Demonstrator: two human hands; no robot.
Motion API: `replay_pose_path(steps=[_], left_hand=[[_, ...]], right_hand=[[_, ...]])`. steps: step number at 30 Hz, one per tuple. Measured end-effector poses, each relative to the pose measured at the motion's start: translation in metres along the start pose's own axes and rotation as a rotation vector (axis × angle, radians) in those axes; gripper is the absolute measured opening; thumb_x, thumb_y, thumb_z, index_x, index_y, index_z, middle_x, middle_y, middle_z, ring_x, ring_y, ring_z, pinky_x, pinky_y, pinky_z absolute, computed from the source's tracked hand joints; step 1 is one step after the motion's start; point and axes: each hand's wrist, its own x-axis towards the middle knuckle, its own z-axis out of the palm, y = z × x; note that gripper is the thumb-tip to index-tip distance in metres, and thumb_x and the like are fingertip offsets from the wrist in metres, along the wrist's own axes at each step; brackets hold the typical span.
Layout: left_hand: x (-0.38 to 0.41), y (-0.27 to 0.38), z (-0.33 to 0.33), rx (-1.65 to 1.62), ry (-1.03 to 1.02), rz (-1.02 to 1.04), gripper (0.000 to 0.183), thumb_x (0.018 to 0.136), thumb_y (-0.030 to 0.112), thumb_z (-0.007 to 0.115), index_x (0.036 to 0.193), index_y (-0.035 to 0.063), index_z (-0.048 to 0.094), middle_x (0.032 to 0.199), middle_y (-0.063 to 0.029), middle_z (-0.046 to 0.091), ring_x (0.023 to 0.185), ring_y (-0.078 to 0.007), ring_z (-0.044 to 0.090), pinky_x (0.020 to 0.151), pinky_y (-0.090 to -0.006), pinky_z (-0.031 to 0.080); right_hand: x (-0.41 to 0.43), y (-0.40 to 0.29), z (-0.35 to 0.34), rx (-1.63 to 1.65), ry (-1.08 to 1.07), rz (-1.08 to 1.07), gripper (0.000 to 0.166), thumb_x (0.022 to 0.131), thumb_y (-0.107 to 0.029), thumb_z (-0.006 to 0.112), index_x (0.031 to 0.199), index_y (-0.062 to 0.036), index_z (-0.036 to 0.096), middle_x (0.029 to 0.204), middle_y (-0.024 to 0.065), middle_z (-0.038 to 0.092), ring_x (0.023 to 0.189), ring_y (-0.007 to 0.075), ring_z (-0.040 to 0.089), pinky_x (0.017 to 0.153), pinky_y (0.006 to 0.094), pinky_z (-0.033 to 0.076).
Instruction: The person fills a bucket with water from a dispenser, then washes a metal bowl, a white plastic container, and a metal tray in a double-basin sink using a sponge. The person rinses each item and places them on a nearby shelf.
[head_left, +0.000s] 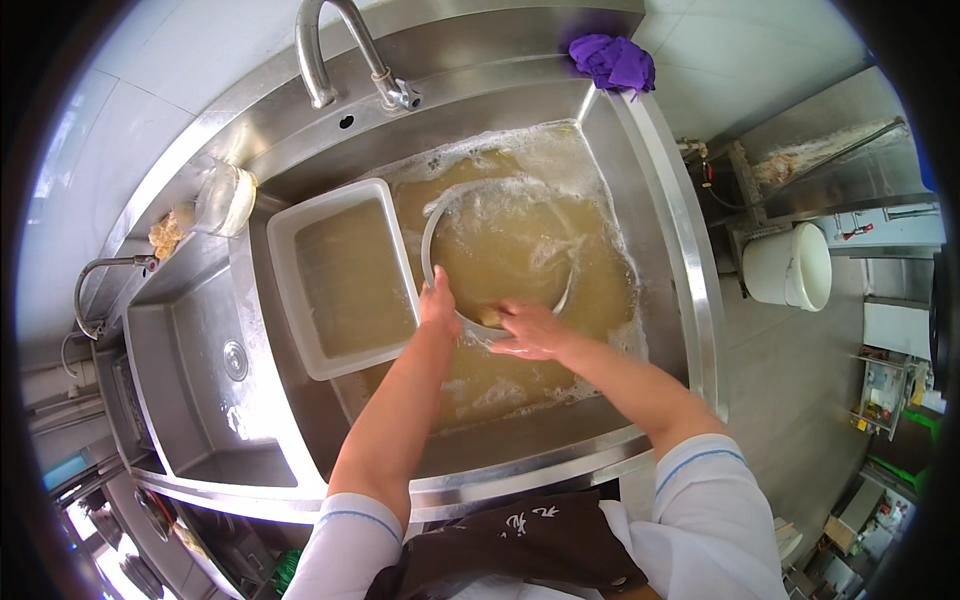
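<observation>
A large round metal vessel (427, 247) lies mostly sunk in the cloudy, foamy water of a stainless steel sink (517, 450), its rim showing as a ring. My left hand (441, 304) grips that rim at its near left side. Over the near edge of the rim is my right hand (529, 330), with a yellowish-brown piece (491, 315) at its fingertips, perhaps a scrubber; its exact kind is unclear. Left of the vessel, a white rectangular plastic tub (283, 300) holds the same murky water. My left hand is close to the tub's right wall.
A curved faucet (360, 45) rises behind the sink. Purple cloth (613, 64) lies on the back right corner. A clear container (225, 199) and a tan crumpled thing (169, 232) sit on the left ledge by a second basin (202, 360). A white bucket (780, 262) is right.
</observation>
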Motion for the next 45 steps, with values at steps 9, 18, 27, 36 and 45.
replay_pose_path(steps=[9,18,27,36,45], left_hand=[[-0.013,-0.023,-0.003,0.165,-0.046,0.107,0.049,0.089,0.034,0.062,0.127,0.0061,0.047,0.111,-0.0097,0.056,0.094,-0.0226,0.056,0.071,-0.0405,0.048],[0.013,-0.025,-0.004,0.231,0.047,0.16,0.04,0.091,0.027,0.058,0.124,0.0053,0.052,0.104,-0.0105,0.062,0.09,-0.0203,0.057,0.075,-0.0383,0.047],[-0.028,-0.016,-0.014,0.582,-0.035,0.179,0.06,0.08,0.006,0.052,0.138,0.0121,0.039,0.103,-0.0145,0.064,0.087,-0.0242,0.061,0.076,-0.0376,0.05],[-0.047,-0.01,-0.015,0.56,-0.214,0.085,0.063,0.078,0.004,0.052,0.137,0.0138,0.032,0.095,-0.0137,0.061,0.072,-0.024,0.062,0.053,-0.0353,0.052],[-0.035,-0.023,-0.008,0.415,-0.304,-0.039,0.062,0.075,0.001,0.052,0.133,0.0096,0.032,0.091,-0.013,0.059,0.061,-0.0209,0.06,0.045,-0.0305,0.049]], right_hand=[[0.004,-0.009,-0.006,-0.351,-0.068,0.259,0.048,0.08,-0.027,0.06,0.126,-0.0123,0.053,0.119,0.0093,0.055,0.116,0.0296,0.047,0.095,0.0469,0.036],[-0.02,0.017,0.013,-0.041,-0.004,-0.029,0.042,0.087,-0.032,0.055,0.125,-0.0144,0.054,0.127,0.0146,0.049,0.112,0.0356,0.05,0.096,0.0436,0.042],[-0.027,0.108,-0.013,0.196,0.352,0.771,0.038,0.089,-0.023,0.053,0.126,-0.0204,0.053,0.122,0.0174,0.051,0.108,0.0379,0.054,0.093,0.0455,0.045],[0.086,0.088,-0.001,0.165,1.26,0.704,0.025,0.082,-0.009,0.056,0.105,-0.0129,0.064,0.097,0.0163,0.06,0.092,0.0372,0.058,0.079,0.0422,0.048],[0.139,0.013,0.037,0.996,0.999,0.355,0.026,0.079,-0.002,0.061,0.104,-0.0069,0.064,0.09,0.0111,0.068,0.081,0.0198,0.065,0.077,0.0312,0.051]])
